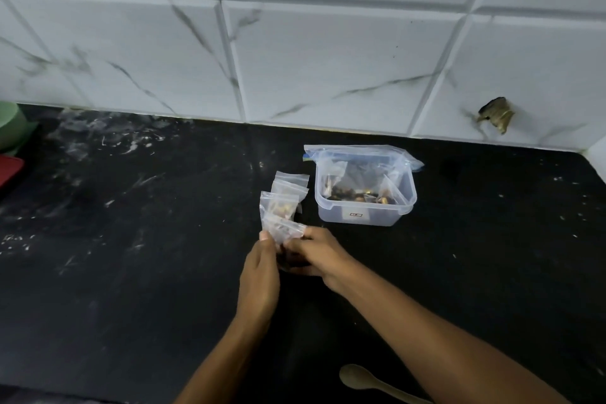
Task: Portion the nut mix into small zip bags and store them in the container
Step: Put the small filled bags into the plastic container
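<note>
Nearest the camera, a pale spoon [357,377] lies on the black counter [131,272], well in front of the container [364,197]. Farther in, both hands meet in front of and to the left of the container: the left hand [259,275] and the right hand [314,252] each pinch a small zip bag [283,229] of nuts between fingertips, holding it just above the counter. Just behind that bag, a few more small bags [287,195] lie overlapping, close beside the container's left wall. The container is clear plastic with a small label on its front wall, too blurred to read; a larger zip bag [360,157] with a blue strip sits open in it, holding nut mix [347,195]. Behind the container rises a white marbled tile wall [328,59], with a hole [496,115] to the right. Far left are a green bowl [10,125] and a red lid [10,169].
</note>
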### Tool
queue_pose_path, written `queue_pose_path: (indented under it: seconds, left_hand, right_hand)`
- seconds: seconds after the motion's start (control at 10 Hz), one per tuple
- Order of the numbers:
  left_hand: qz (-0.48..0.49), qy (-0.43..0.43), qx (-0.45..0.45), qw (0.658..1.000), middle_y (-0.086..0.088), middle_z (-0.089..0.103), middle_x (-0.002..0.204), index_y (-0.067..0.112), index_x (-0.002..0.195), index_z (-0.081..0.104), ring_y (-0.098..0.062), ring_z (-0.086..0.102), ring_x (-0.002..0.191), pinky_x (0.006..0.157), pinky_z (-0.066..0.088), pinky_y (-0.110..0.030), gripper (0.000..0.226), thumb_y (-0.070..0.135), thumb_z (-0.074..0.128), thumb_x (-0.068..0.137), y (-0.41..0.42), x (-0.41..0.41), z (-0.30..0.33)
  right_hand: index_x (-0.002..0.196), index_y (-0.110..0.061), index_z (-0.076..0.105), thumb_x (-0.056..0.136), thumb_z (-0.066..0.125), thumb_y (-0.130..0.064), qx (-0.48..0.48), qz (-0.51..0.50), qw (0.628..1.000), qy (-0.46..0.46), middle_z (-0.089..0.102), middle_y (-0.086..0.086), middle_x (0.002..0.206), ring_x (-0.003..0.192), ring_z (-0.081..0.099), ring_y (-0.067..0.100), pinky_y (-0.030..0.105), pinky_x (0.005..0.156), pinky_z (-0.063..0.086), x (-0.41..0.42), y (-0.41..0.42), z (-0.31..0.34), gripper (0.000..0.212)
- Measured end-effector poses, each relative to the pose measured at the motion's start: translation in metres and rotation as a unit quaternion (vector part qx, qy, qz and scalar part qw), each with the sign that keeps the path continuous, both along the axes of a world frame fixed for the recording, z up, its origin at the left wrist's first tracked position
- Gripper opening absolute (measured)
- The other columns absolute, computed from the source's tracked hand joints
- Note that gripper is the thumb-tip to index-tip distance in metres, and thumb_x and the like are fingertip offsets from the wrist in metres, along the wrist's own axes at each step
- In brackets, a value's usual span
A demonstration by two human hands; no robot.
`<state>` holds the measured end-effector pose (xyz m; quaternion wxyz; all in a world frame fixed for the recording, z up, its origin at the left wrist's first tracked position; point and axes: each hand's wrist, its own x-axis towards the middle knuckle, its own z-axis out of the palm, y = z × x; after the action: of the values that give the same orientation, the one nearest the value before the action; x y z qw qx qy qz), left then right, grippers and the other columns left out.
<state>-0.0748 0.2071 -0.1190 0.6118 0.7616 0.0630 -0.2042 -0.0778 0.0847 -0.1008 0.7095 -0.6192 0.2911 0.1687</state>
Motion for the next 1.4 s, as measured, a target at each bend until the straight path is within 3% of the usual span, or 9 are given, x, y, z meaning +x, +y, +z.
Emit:
queue_pose_path:
  seconds: [0.2,0.3,0.5,0.8,1.0,1.1,1.2,1.3,1.4]
  left_hand:
    - [-0.131,-0.200,-0.038,0.970,0.004,0.066,0.105,0.024,0.102,0.066,0.001,0.061,0.098,0.082,0.045,-0.010,0.047,0.047,0.025,0.105,-0.044,0.016,0.052]
    - [-0.204,-0.156,-0.076,0.964,0.015,0.066,0.100,0.033,0.099,0.064,0.017,0.060,0.093,0.078,0.042,-0.001,0.045,0.050,0.022,0.105,-0.085,0.040,0.078]
    - [-0.279,-0.017,-0.031,0.960,-0.010,0.062,0.078,0.020,0.073,0.064,-0.021,0.060,0.084,0.100,0.050,-0.042,0.071,0.063,0.014,0.100,-0.159,0.087,0.081]
    - [-0.383,0.065,0.124,0.913,-0.017,0.061,0.106,0.006,0.125,0.055,-0.018,0.056,0.081,0.091,0.045,-0.034,0.079,0.066,0.010,0.099,-0.179,0.100,0.053]
    - [-0.432,0.089,0.161,0.883,-0.007,0.055,0.071,0.007,0.093,0.058,-0.012,0.046,0.057,0.060,0.039,-0.025,0.088,0.077,0.004,0.091,-0.188,0.103,0.041]
    - [-0.424,0.066,0.173,0.886,-0.008,0.061,0.070,0.005,0.097,0.060,-0.014,0.054,0.062,0.064,0.044,-0.027,0.087,0.071,0.004,0.095,-0.185,0.101,0.049]
    - [-0.356,-0.051,0.167,0.918,-0.021,0.068,0.112,0.000,0.130,0.058,-0.027,0.063,0.104,0.095,0.046,-0.037,0.090,0.066,0.005,0.098,-0.162,0.095,0.064]
    - [-0.233,-0.121,0.071,0.962,-0.010,0.065,0.130,0.011,0.130,0.061,-0.021,0.062,0.115,0.103,0.047,-0.043,0.084,0.070,0.012,0.096,-0.109,0.092,0.066]
    - [-0.088,-0.061,-0.026,0.994,-0.011,0.068,0.124,0.010,0.123,0.065,-0.019,0.065,0.109,0.097,0.051,-0.040,0.076,0.064,0.017,0.100,-0.049,0.095,0.056]
  right_hand:
    - [0.093,-0.012,0.066,0.092,0.058,-0.013,-0.087,-0.013,0.993,-0.079,0.071,0.012,0.090,0.085,0.070,0.029,0.053,0.083,0.057,0.012,-0.059,0.062,0.008]
    - [0.098,-0.010,0.067,0.097,0.051,-0.016,-0.148,-0.027,0.985,-0.083,0.073,0.016,0.092,0.083,0.073,0.029,0.044,0.080,0.060,0.022,-0.102,0.095,0.018]
    - [0.107,-0.005,0.064,0.092,0.052,-0.004,-0.242,0.001,0.970,0.016,0.071,0.017,0.099,0.091,0.070,0.029,0.043,0.088,0.056,0.041,-0.157,0.092,0.020]
    - [0.111,0.002,0.065,0.091,0.052,0.001,-0.260,0.123,0.945,0.153,0.069,0.020,0.111,0.100,0.067,0.029,0.043,0.094,0.053,0.060,-0.173,0.027,0.025]
    - [0.124,0.007,0.055,0.097,0.040,-0.002,-0.363,0.112,0.921,0.089,0.058,0.027,0.127,0.117,0.057,0.041,0.039,0.081,0.052,0.058,-0.163,0.018,0.032]
    - [0.118,-0.001,0.061,0.097,0.048,-0.014,-0.437,0.169,0.879,0.094,0.065,0.018,0.107,0.100,0.062,0.032,0.039,0.082,0.050,0.055,-0.158,0.028,0.028]
    - [0.113,-0.008,0.062,0.094,0.054,-0.028,-0.558,0.115,0.821,0.038,0.063,0.006,0.087,0.077,0.060,0.020,0.032,0.066,0.048,0.042,-0.153,0.044,0.029]
    - [0.109,-0.015,0.065,0.093,0.058,-0.023,-0.526,0.012,0.840,-0.131,0.066,-0.003,0.094,0.083,0.063,0.012,0.029,0.076,0.054,0.018,-0.126,0.060,0.019]
    - [0.095,-0.021,0.068,0.095,0.056,-0.023,-0.401,0.038,0.903,-0.151,0.068,-0.007,0.088,0.081,0.065,0.008,0.028,0.078,0.055,0.000,-0.088,0.061,0.012]
